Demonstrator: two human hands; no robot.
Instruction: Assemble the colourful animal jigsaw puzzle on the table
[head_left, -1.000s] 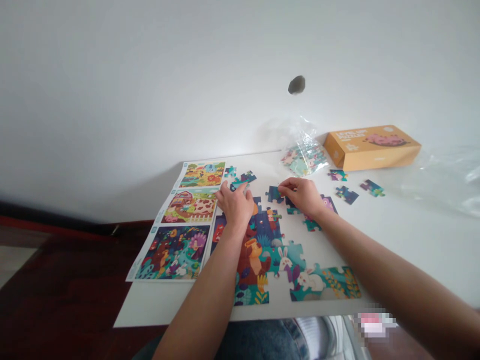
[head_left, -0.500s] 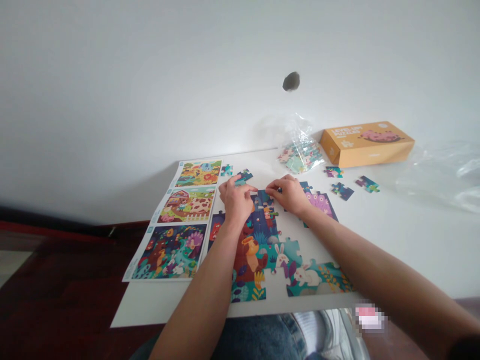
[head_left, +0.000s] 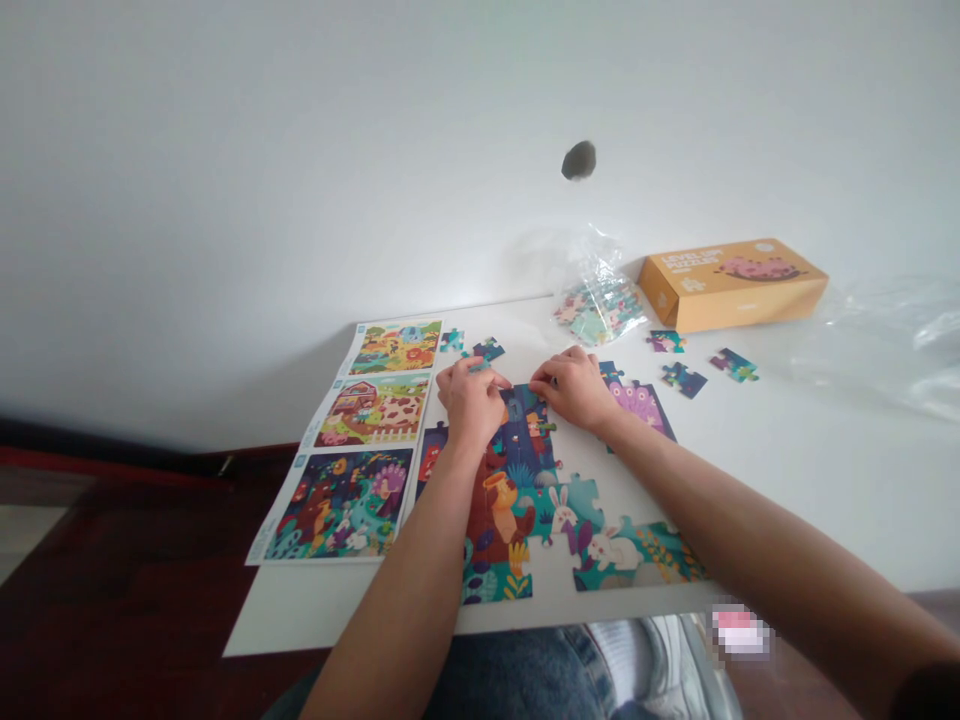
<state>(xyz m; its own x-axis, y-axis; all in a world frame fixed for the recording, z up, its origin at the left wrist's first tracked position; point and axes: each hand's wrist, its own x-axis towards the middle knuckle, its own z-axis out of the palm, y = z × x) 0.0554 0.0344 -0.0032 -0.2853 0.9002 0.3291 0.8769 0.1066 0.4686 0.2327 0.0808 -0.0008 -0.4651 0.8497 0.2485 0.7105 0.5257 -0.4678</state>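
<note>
A partly built animal jigsaw lies on the white table in front of me. At its far edge sits a dark blue puzzle piece, flanked by both hands. My left hand has curled fingers, and its thumb presses the piece's left side. My right hand pinches the piece's right side with bent fingers. A purple section of the jigsaw shows just right of my right hand.
A picture sheet with three scenes lies left of the jigsaw. Loose pieces are scattered behind. A bag of pieces, an orange box and clear plastic stand against the wall.
My right hand carried the dark blue piece leftward to the jigsaw's far edge. My left hand came off the loose pieces and closed in on it. Both hands now press there.
</note>
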